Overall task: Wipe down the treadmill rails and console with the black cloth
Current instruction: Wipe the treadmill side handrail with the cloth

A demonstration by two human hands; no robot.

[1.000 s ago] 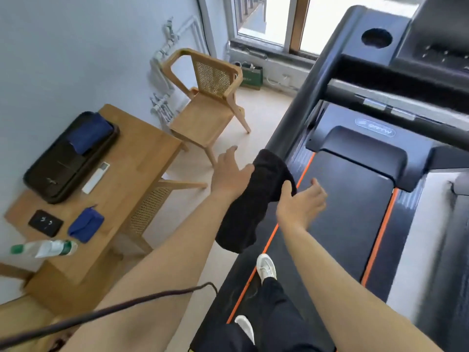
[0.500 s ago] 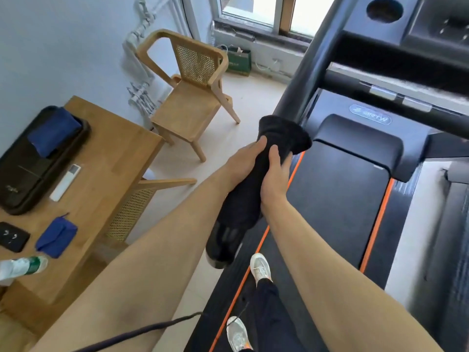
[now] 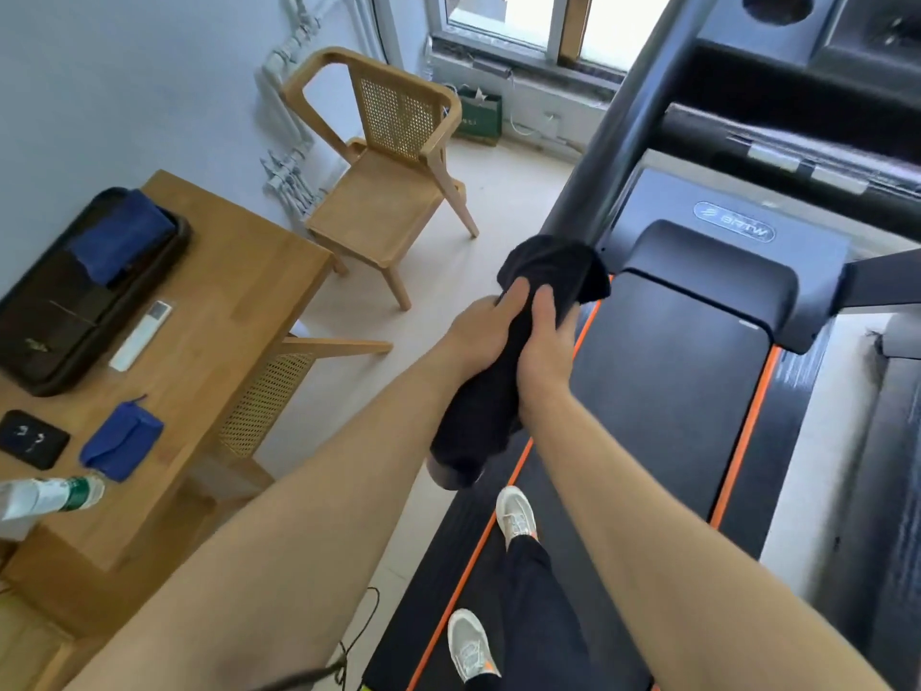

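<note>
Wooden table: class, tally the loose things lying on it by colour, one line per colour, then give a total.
On the table:
Blue: 2 (cloth on the tray, pouch)
Black: 2 (tray, small case)
White: 2 (remote, bottle with a green label)
Total: 6

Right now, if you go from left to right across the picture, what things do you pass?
Tray → remote → chair → left hand → cloth → right hand → treadmill belt → orange stripe.
</note>
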